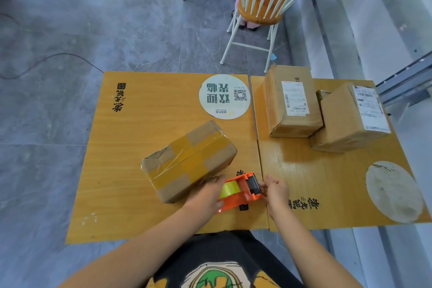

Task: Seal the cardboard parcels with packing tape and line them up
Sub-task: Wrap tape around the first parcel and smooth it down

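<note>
Where the two wooden tables meet, the head camera shows both hands gathered on an orange tape dispenser [243,188] that sits at the near edge of the left table [117,170]. The left hand [205,194] wraps over its rear half, covering part of the yellow tape roll [228,189], and its fingertips touch the near corner of the taped parcel [189,159]. The right hand [277,192] is curled at the dispenser's front end, its fingertips [263,186] pinching by the dark roller. Whether they hold a loose end of tape is too small to tell.

The taped parcel lies slanted on the left table, just beyond the dispenser, with broad yellowish strips crossing its top and a crumpled far-left end. A round printed sticker [224,97] is stuck near that table's far right corner.

On the right table [304,182], two labelled parcels stand at the far end, well apart from the hands. The left one [292,103] lies flat. The right one [350,119] is tilted, touching the first, and what props it up is hidden. A dark scrap between them cannot be made out. A worn round sticker [395,192] marks the near right side.

Beyond the tables stands a white-spindled chair [257,7], its top cut off by the frame edge, with someone in pink mostly hidden behind it.
</note>
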`<state>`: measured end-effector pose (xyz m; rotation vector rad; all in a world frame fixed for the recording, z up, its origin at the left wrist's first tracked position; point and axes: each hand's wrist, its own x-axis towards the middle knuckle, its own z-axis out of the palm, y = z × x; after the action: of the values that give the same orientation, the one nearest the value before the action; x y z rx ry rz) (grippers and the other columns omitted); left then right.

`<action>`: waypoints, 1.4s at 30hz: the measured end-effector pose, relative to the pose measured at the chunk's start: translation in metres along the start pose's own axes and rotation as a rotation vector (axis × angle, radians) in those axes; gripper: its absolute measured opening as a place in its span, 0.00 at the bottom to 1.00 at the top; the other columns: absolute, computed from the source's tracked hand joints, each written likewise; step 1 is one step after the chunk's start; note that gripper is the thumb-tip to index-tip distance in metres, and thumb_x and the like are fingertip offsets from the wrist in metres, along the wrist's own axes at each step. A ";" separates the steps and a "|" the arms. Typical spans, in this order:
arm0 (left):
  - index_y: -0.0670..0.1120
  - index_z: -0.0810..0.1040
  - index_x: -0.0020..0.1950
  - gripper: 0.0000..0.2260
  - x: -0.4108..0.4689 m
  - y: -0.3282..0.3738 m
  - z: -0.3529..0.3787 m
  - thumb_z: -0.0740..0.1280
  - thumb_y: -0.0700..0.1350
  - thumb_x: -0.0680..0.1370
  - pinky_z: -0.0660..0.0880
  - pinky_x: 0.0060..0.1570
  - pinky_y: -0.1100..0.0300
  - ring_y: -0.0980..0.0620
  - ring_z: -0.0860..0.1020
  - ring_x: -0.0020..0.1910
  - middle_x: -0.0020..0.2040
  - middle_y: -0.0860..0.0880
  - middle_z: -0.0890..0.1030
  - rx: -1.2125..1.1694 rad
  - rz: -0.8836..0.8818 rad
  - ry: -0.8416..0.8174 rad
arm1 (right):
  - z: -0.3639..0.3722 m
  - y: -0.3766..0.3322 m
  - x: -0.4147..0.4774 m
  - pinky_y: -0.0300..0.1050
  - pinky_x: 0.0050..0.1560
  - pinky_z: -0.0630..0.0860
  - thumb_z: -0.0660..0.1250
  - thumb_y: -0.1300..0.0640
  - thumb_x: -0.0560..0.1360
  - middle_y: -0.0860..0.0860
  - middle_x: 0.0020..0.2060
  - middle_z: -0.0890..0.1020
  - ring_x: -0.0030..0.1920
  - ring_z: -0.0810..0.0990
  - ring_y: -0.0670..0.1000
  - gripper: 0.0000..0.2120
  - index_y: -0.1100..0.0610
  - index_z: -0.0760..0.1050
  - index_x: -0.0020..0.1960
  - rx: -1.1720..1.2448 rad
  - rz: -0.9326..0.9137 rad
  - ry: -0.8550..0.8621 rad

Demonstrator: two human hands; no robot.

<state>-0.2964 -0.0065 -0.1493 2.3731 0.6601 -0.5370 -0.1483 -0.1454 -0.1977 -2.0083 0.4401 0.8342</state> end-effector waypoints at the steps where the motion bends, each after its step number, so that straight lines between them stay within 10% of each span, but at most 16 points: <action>1: 0.48 0.63 0.74 0.26 0.000 -0.001 0.000 0.69 0.47 0.79 0.72 0.64 0.54 0.47 0.74 0.66 0.68 0.47 0.74 -0.050 -0.012 0.000 | -0.004 -0.001 0.002 0.59 0.50 0.80 0.62 0.57 0.82 0.56 0.45 0.84 0.50 0.82 0.59 0.08 0.62 0.74 0.54 0.059 0.064 -0.064; 10: 0.51 0.71 0.52 0.14 -0.013 -0.006 0.017 0.75 0.43 0.74 0.69 0.40 0.71 0.65 0.74 0.39 0.44 0.54 0.76 -0.865 -0.078 0.198 | -0.011 -0.016 -0.031 0.48 0.45 0.82 0.64 0.48 0.78 0.59 0.50 0.83 0.46 0.83 0.56 0.20 0.62 0.76 0.61 0.766 0.281 -0.590; 28: 0.51 0.72 0.45 0.12 -0.023 0.004 0.009 0.75 0.48 0.74 0.70 0.38 0.69 0.63 0.75 0.37 0.39 0.53 0.77 -0.902 0.009 0.283 | 0.003 -0.007 -0.035 0.50 0.62 0.71 0.57 0.55 0.76 0.58 0.48 0.79 0.49 0.78 0.56 0.07 0.58 0.66 0.51 1.186 0.439 -0.212; 32: 0.51 0.71 0.43 0.13 -0.020 0.004 0.003 0.75 0.49 0.74 0.68 0.35 0.68 0.62 0.72 0.35 0.38 0.53 0.76 -0.819 0.046 0.306 | 0.009 -0.010 -0.034 0.53 0.57 0.76 0.58 0.49 0.80 0.60 0.56 0.80 0.52 0.79 0.59 0.17 0.61 0.73 0.59 0.938 0.382 -0.319; 37: 0.51 0.71 0.44 0.13 -0.016 0.004 0.008 0.76 0.50 0.74 0.69 0.34 0.69 0.64 0.73 0.34 0.38 0.54 0.76 -0.826 -0.021 0.241 | 0.009 -0.002 -0.037 0.41 0.31 0.66 0.56 0.52 0.83 0.52 0.31 0.74 0.29 0.69 0.49 0.15 0.56 0.71 0.40 0.497 0.272 -0.136; 42: 0.50 0.74 0.47 0.13 0.002 0.010 0.002 0.77 0.48 0.72 0.68 0.36 0.72 0.60 0.76 0.40 0.41 0.52 0.78 -0.899 -0.129 0.195 | -0.008 -0.004 -0.064 0.46 0.31 0.75 0.53 0.52 0.84 0.56 0.27 0.78 0.28 0.78 0.55 0.18 0.58 0.69 0.40 0.276 0.097 -0.218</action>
<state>-0.2897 -0.0142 -0.1478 1.5430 0.9069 -0.0187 -0.1877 -0.1509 -0.1472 -1.6334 0.5002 0.9837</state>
